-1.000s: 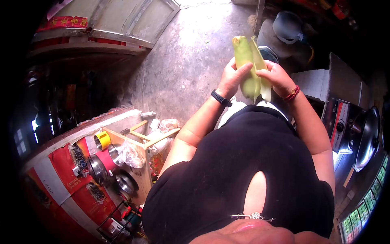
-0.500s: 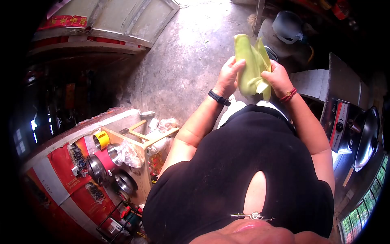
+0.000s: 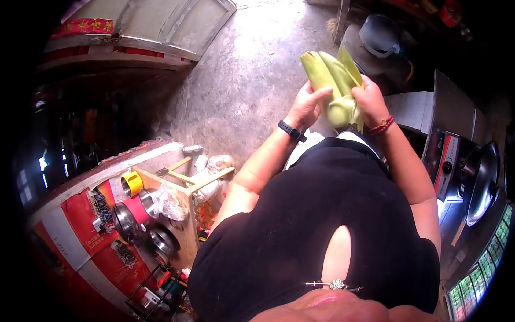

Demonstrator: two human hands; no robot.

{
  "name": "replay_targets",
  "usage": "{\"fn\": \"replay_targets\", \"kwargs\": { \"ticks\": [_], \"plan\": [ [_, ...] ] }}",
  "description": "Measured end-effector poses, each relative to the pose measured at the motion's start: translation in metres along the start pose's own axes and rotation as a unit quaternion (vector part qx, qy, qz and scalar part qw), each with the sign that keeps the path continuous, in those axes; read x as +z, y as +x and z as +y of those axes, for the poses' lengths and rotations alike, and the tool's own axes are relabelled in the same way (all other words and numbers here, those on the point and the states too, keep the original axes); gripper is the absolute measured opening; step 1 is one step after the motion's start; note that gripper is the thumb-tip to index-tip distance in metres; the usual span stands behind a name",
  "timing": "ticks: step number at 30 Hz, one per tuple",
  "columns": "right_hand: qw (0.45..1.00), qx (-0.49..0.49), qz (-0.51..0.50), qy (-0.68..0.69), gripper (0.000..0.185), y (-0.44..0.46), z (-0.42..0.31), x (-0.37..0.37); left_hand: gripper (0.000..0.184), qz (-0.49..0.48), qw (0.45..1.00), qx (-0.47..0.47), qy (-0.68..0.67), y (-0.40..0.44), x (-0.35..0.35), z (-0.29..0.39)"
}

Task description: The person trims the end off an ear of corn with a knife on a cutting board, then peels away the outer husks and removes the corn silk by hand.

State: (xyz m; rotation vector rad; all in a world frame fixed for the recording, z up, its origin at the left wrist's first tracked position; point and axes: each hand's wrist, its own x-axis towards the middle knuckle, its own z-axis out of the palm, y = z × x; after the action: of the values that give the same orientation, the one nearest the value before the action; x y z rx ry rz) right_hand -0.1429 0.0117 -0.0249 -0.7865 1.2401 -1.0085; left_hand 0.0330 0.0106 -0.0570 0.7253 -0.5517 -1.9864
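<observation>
An ear of corn (image 3: 327, 78) in pale green husk is held out in front of my body. My left hand (image 3: 310, 104) grips it from the left side, thumb lying over the husk. On the other side, my right hand (image 3: 371, 101) is closed on husk leaves (image 3: 351, 70) that stand partly away from the ear. The rounded stem end points toward me, and the narrower end tilts away to the upper left. My left fingers are partly hidden beneath the ear.
Low on the left, a table with a red cover (image 3: 88, 220) bears a yellow mug (image 3: 131, 184) and metal bowls (image 3: 163, 239). At right are a gas stove (image 3: 448, 166) and a wok (image 3: 482, 185). A pot (image 3: 378, 35) stands at upper right; concrete floor (image 3: 230, 80) lies ahead.
The ear has tilted, its far end swinging left and its rounded stem end turning toward me. Both hands have shifted slightly with it and keep their hold.
</observation>
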Motion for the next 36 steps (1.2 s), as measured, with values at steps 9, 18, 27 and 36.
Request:
{"fn": "replay_targets", "kwargs": {
  "ticks": [9, 18, 27, 36],
  "plan": [
    [0.978, 0.121, -0.047, 0.165, 0.030, -0.004, -0.018, 0.003, 0.055, 0.016, 0.994, -0.058, -0.096, 0.001, -0.010, -0.005],
    [0.989, 0.110, -0.084, -0.058, 0.042, 0.000, -0.007, -0.002, 0.054, -0.045, 0.992, -0.070, -0.095, -0.002, -0.012, 0.003],
    [0.979, 0.158, -0.104, 0.069, 0.031, -0.008, -0.013, 0.003, 0.049, -0.064, 0.986, -0.054, -0.144, 0.001, -0.017, 0.004],
    [0.992, 0.111, -0.051, 0.013, 0.030, -0.005, -0.013, 0.009, 0.054, -0.015, 0.987, -0.116, -0.109, -0.007, -0.014, 0.003]
  ]
}}
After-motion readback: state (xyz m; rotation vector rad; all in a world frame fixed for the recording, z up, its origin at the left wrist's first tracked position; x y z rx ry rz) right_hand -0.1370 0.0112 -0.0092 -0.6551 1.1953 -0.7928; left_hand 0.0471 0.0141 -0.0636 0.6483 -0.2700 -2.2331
